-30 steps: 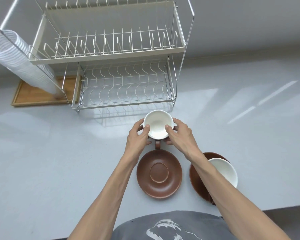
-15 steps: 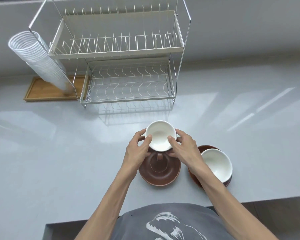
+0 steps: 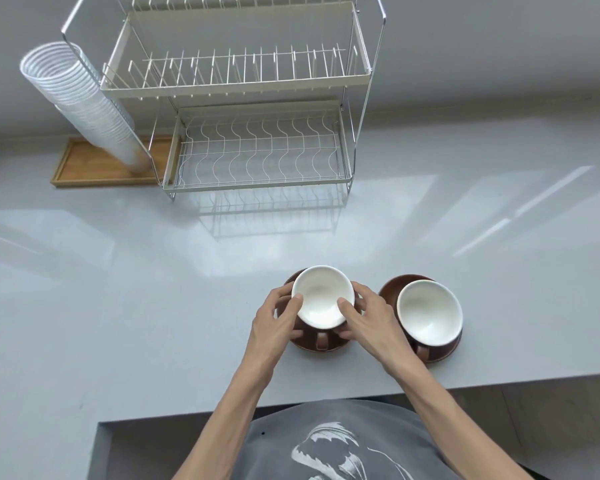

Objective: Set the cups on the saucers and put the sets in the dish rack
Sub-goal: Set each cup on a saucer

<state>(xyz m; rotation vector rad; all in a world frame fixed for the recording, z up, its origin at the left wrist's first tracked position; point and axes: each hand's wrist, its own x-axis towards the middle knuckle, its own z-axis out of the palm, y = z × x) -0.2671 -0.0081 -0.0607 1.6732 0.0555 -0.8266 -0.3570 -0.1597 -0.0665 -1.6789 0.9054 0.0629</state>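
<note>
Round brown ceramic saucer (image 3: 321, 347) mostly hidden under gripped white-lined brown cup (image 3: 323, 295) and 2 hands; cup-saucer contact unclear. Wire dish rack (image 3: 243, 81) top cropped.

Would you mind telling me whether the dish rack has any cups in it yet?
Empty: the dish rack shows only bare wires on both tiers, and both cups sit on the counter.

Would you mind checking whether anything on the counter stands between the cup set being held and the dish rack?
Nothing visible does. The counter is bare between the held cup on its saucer and the rack, whose lower shelf is empty. The second set sits off to the right.
</note>
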